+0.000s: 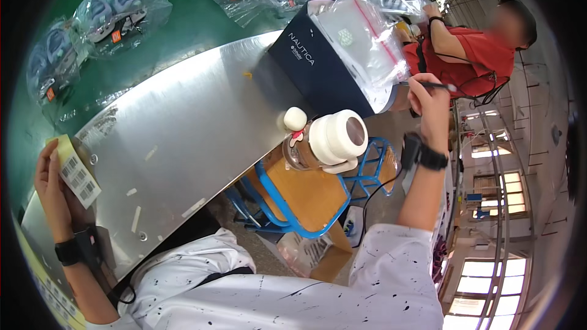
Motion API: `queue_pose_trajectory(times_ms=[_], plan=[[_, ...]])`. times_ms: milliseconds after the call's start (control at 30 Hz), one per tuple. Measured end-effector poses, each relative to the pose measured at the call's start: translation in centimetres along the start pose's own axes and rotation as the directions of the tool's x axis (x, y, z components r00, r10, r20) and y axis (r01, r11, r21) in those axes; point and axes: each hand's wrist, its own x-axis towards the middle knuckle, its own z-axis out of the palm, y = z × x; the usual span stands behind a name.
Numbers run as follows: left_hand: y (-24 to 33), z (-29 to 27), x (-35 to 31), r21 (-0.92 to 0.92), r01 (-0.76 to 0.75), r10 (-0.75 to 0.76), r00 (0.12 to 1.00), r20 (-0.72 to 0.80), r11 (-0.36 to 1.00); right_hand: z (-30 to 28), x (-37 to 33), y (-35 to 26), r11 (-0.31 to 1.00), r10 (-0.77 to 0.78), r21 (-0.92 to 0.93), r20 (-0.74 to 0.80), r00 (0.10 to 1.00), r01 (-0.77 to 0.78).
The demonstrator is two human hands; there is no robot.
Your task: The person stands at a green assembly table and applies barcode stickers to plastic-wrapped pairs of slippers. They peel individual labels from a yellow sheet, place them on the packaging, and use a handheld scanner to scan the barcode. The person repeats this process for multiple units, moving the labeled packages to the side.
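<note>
Your speckled white shirt [287,299] sits closest, and out left your left hand [52,186] is pinching a barcode label sheet [78,178] over the metal tabletop [183,122]. Across to the right, your right hand [433,107] has its fingers closed on a slim, dark, pen-like tool [435,85], right beside the navy box [312,55]! Between them, a white-lidded bottle [336,140].

1 head-worn fisheye camera looks down from nearby onto the metal table [195,116].

White shirt [287,300] — black-speckled, black wristbands [67,252]
</note>
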Motion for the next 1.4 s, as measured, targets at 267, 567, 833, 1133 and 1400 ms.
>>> queue_pose_trajectory(times_ms=[267,567,833,1133,1400], plan=[[2.2,-0.3,1.2,0.051,-0.078,0.08,0.996,-0.043,0.996,14.0,-18.4,-3.0,0.93,-0.364,0.185,0.371,0.854,0.316],[2.6,1.4,0.9,-0.025,-0.096,0.096,0.995,-0.013,0.995,21.6,-14.5,-2.5,0.933,-0.349,-0.052,0.097,0.932,0.355],[2.2,1.3,1.2,-0.046,-0.108,0.108,0.994,-0.01,0.993,22.9,-0.3,-2.6,0.563,-0.28,-0.749,0.224,0.933,0.349],[4.2,0.9,-1.1,-0.193,-0.036,0.024,0.998,-0.061,0.981,28.9,-8.5,-12.8,0.915,-0.391,0.166,0.586,0.71,0.367],[6.8,1.1,-1.1,-0.23,-0.07,0.061,0.997,-0.046,0.971,39.4,-13.6,-21.6,0.789,-0.48,0.601,0.731,0.485,-0.127]])
